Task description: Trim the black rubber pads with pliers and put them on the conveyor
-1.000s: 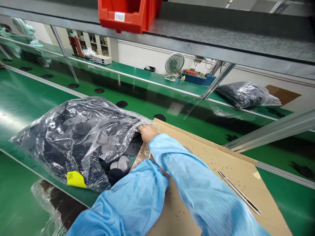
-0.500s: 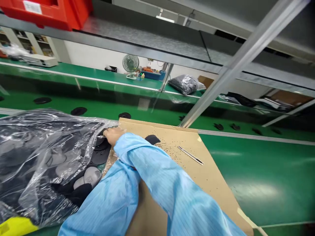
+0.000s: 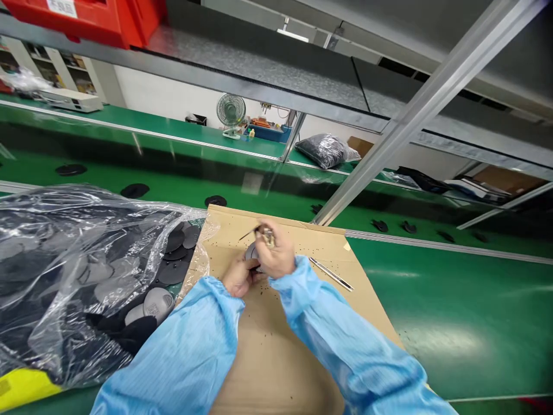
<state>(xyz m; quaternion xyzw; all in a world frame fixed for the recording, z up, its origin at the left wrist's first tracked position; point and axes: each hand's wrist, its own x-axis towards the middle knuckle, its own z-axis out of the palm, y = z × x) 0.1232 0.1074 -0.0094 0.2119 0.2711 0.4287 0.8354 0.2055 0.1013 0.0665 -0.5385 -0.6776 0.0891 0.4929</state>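
Observation:
Over the brown cardboard sheet [image 3: 276, 334], my left hand [image 3: 240, 275] grips a small grey rounded piece [image 3: 251, 252] by its lower side. My right hand [image 3: 276, 252] is closed around a tool with a brassy part and a thin dark tip [image 3: 248, 234] that points left, just above the grey piece. Both hands meet at the piece, and my fingers hide much of it. Small dark crumbs lie scattered on the cardboard. A slim white-and-black tool [image 3: 332, 274] rests to the right of my right hand.
A clear plastic bag [image 3: 73, 276] of dark and grey round pieces lies at the left. Behind the cardboard, black pieces [image 3: 215, 200] sit on a green belt [image 3: 181, 193]. A metal post [image 3: 380, 147] rises at the right, under a shelf with a red bin [image 3: 108, 20].
My right hand has come back from the bag's edge to the middle of the cardboard and now holds the tool. My left hand, hidden before, shows with the grey piece.

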